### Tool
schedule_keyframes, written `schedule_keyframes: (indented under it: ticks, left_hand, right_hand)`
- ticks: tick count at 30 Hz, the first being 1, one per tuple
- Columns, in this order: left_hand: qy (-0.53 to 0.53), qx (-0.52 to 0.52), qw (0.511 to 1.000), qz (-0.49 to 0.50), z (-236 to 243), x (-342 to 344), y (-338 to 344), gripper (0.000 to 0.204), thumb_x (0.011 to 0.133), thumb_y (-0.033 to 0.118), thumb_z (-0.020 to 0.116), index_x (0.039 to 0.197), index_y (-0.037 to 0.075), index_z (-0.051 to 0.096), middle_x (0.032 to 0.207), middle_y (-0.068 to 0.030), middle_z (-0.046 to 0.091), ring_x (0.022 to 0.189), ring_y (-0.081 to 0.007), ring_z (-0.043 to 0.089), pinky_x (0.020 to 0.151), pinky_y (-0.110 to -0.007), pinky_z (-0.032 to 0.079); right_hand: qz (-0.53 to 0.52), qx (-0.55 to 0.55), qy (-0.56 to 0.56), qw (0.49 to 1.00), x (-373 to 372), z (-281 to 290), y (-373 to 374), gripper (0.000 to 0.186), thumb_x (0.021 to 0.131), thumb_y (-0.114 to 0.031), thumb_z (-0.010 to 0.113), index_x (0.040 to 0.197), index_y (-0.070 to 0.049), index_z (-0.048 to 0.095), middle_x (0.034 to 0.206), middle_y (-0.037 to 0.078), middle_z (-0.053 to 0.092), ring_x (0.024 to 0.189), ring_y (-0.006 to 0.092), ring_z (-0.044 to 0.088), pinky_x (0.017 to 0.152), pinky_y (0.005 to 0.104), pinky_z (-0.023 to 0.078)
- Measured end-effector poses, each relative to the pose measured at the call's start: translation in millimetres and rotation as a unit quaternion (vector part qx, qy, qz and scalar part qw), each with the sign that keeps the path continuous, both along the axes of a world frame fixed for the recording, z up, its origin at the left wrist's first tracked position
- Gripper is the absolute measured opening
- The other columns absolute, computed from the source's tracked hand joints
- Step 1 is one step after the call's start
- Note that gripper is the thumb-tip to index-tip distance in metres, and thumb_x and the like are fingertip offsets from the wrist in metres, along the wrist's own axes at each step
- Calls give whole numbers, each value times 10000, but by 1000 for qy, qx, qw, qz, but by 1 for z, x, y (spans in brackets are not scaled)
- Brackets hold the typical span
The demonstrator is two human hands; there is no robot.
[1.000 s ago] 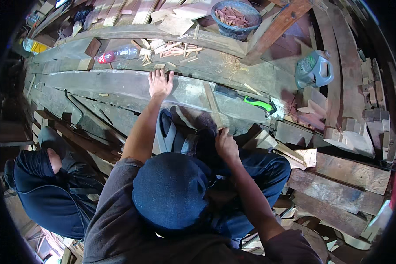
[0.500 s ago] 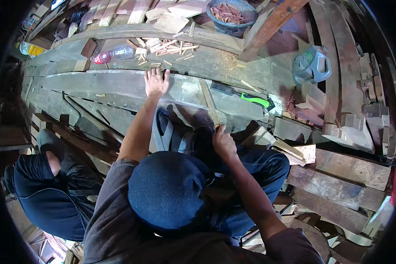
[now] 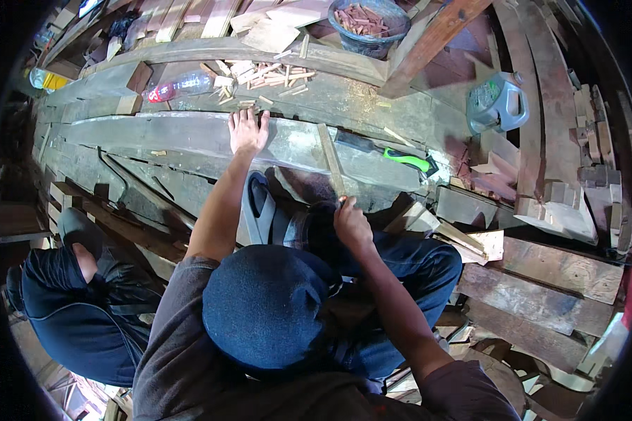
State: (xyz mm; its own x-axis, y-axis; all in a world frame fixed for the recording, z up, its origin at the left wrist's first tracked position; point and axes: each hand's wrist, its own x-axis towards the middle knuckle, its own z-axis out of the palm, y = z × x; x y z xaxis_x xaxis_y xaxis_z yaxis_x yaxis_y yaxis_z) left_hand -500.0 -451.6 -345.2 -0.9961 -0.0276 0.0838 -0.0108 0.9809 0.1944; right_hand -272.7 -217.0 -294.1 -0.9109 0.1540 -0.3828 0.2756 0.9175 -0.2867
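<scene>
My left hand (image 3: 248, 132) lies flat with its fingers spread on a long grey timber beam (image 3: 168, 131), near the beam's far edge. Closed in a fist, my right hand (image 3: 353, 223) grips the near end of a narrow flat strip that looks like wood (image 3: 331, 158). The strip's far end rests across the beam, to the right of my left hand. Beside the strip on the same beam lies a hand tool with a dark blade and a bright green and black handle (image 3: 406, 160). My fingers cover the gripped end of the strip.
Small wood sticks (image 3: 267, 74) and a clear plastic bottle (image 3: 189, 85) lie beyond the beam. A bucket of wood pieces (image 3: 369, 48) stands at the back, a grey-blue jug (image 3: 496, 105) to the right. Another person (image 3: 84, 316) crouches at the left. Boards (image 3: 541, 291) lie at right.
My right hand has shifted slightly left and away from me, and the strip has moved a little with it. My left hand stays on the beam.
</scene>
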Motion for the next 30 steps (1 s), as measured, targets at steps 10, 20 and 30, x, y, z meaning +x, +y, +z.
schedule_keyframes:
  ticks: [10, 20, 30]
  left_hand:
    - [-32, -2, 999, 3, 0, 2, 10, 675, 955, 531, 280, 1304, -15, 468, 1330, -183, 486, 1323, -311, 345, 1145, -438, 152]
    - [49, 1, 999, -16, -8, -3, 25, 589, 959, 501, 338, 1216, 1, 515, 1267, -178, 522, 1267, -326, 395, 1113, -457, 208]
    - [3, 20, 1000, -5, 1, 1, 11, 632, 960, 526, 312, 1260, 1, 494, 1299, -182, 497, 1302, -334, 357, 1131, -458, 183]
  right_hand:
    - [-72, -89, -1, 993, -8, 14, -4, 330, 937, -261, 420, 1067, 43, 407, 850, 312, 638, 826, 468, 641, 748, 533, 523]
    - [-40, -50, 45, 997, -48, -13, 0, 274, 945, -230, 414, 1021, 33, 426, 852, 302, 645, 803, 421, 666, 696, 494, 553]
    - [-18, 3, 27, 999, 6, -6, -5, 338, 953, -291, 427, 1002, 43, 438, 700, 243, 633, 670, 412, 662, 581, 488, 555]
